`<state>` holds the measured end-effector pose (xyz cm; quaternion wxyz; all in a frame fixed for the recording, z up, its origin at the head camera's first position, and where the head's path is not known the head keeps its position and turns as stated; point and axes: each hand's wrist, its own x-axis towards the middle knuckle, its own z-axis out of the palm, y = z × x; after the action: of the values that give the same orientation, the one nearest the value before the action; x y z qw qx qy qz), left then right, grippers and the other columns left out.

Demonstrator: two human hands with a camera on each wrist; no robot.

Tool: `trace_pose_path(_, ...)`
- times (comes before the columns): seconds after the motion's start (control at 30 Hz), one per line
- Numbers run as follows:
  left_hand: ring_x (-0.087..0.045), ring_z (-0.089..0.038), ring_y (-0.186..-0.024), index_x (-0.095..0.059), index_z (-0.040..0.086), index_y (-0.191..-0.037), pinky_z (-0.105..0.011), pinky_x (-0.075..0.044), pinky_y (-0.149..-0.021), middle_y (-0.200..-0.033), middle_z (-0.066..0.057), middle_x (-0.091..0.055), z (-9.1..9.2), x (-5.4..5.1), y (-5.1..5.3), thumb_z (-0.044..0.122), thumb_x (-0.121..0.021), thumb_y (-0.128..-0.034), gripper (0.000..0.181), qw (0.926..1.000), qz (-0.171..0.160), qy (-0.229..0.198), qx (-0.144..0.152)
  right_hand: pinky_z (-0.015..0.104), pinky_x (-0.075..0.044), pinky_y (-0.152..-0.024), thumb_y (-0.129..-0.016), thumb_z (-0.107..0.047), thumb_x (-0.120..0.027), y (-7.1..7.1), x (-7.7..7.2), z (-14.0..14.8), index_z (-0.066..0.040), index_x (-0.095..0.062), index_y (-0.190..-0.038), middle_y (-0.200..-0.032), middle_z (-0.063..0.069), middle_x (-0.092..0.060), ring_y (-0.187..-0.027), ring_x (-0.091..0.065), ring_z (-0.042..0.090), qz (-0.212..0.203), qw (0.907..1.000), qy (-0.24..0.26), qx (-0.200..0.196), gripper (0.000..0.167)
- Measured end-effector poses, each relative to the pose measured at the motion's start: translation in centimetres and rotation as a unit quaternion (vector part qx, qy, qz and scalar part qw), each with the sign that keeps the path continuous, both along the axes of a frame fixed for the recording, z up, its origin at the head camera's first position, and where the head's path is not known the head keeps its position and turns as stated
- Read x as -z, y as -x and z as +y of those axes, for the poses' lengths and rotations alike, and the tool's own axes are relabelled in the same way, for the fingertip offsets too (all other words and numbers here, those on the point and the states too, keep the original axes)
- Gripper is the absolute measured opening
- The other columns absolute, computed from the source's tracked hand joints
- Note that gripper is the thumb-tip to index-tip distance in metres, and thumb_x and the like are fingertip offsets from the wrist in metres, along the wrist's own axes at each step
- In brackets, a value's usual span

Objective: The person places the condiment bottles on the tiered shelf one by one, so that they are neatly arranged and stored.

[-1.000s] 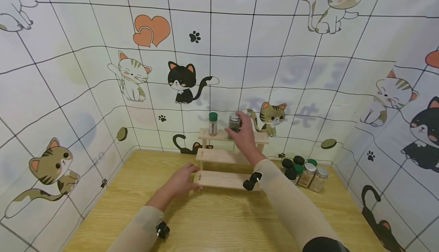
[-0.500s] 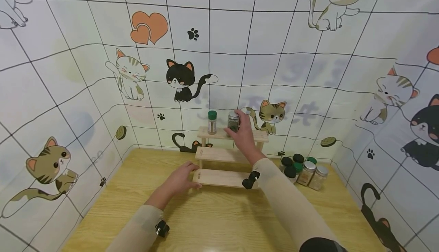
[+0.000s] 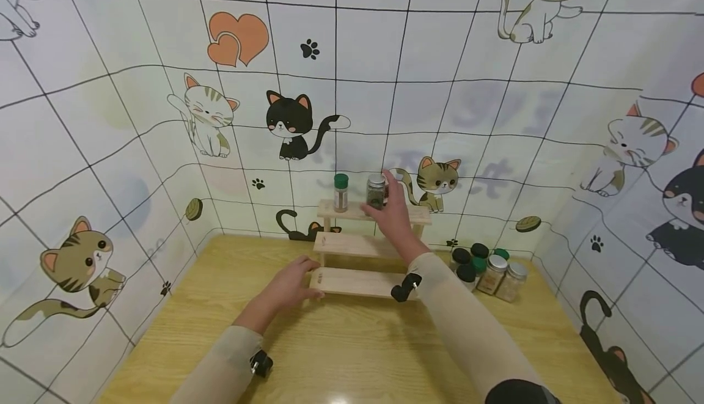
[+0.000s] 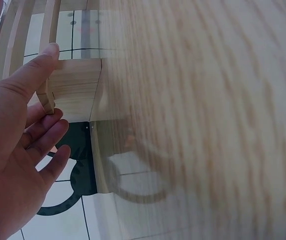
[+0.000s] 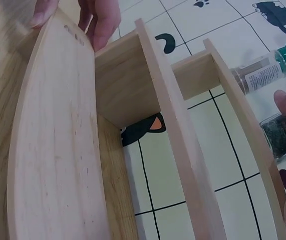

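Note:
My left hand (image 3: 291,285) holds the left end of the lowest tier of a three-tier wooden shelf rack (image 3: 357,283). In the left wrist view the thumb (image 4: 50,52) lies on one side of the board, the fingers curled on the other. On the top tier stands a silver-capped glass jar (image 3: 376,193) of dark green herbs. Around it, fingers spread and loosened, is my right hand (image 3: 393,211); a small gap shows between the jar and the raised fingers. Left of that jar, a green-capped spice jar (image 3: 341,193) stands upright.
Several spice jars with black, green and silver caps cluster on the table (image 3: 330,355) right of the rack, including a silver-capped jar (image 3: 511,282). A cat-printed wall covering (image 3: 363,117) rises close behind the rack.
The fingers of my right hand have opened away from the herb jar, which stays on the top tier. My left hand keeps its place on the rack.

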<state>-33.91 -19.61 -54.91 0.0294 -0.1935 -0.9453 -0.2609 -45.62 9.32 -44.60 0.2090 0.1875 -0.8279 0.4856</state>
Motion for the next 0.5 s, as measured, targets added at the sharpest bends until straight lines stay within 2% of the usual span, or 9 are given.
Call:
trace_pose_path(0.13, -0.066, -0.034, -0.125, -0.067, 0.005, -0.145, -0.054, -0.055, -0.110, -0.137, -0.012, -0.063, 0.0, 0.2, 0.2, 0.036, -0.098, -0.0866, 0.073, 1.0000, 0.002, -0.001, 0.002, 0.055, -0.053, -0.095, -0.093, -0.019, -0.094, -0.4, 0.1, 0.6, -0.021, -0.026, -0.175, -0.138, 0.019, -0.049, -0.122, -0.056, 0.038, 0.000, 0.9987, 0.051, 0.004, 0.106)
trace_pose_path(0.27, -0.066, -0.034, -0.125, -0.067, 0.004, -0.144, -0.054, -0.055, -0.109, -0.136, -0.011, -0.064, 0.0, 0.4, 0.2, 0.036, -0.099, -0.0860, 0.074, 1.0000, 0.003, -0.007, 0.003, 0.052, -0.049, -0.099, -0.092, -0.024, -0.094, -1.1, 0.2, 1.7, -0.016, -0.033, -0.172, -0.141, 0.022, -0.048, -0.126, -0.053, 0.040, -0.012, 0.9944, 0.105, 0.004, 0.101)
trace_pose_path(0.4, -0.066, -0.033, -0.125, -0.067, 0.004, -0.144, -0.053, -0.055, -0.110, -0.135, -0.009, -0.064, -0.1, 0.5, 0.3, 0.037, -0.099, -0.0859, 0.074, 1.0000, 0.004, -0.002, -0.001, 0.053, -0.045, -0.104, -0.094, -0.024, -0.092, -2.9, -0.2, 3.0, -0.011, -0.036, -0.169, -0.147, 0.025, -0.045, -0.131, -0.050, 0.043, -0.026, 0.9903, 0.136, 0.010, 0.094)
trace_pose_path(0.5, -0.065, -0.032, -0.125, -0.067, 0.005, -0.145, -0.053, -0.054, -0.110, -0.135, -0.009, -0.063, -0.1, 0.5, 0.4, 0.037, -0.098, -0.0864, 0.074, 1.0000, 0.004, -0.001, -0.001, 0.056, -0.045, -0.107, -0.096, -0.023, -0.091, -4.4, -0.1, 4.2, -0.008, -0.035, -0.167, -0.148, 0.026, -0.045, -0.132, -0.050, 0.045, -0.017, 0.9889, 0.145, 0.026, 0.091)
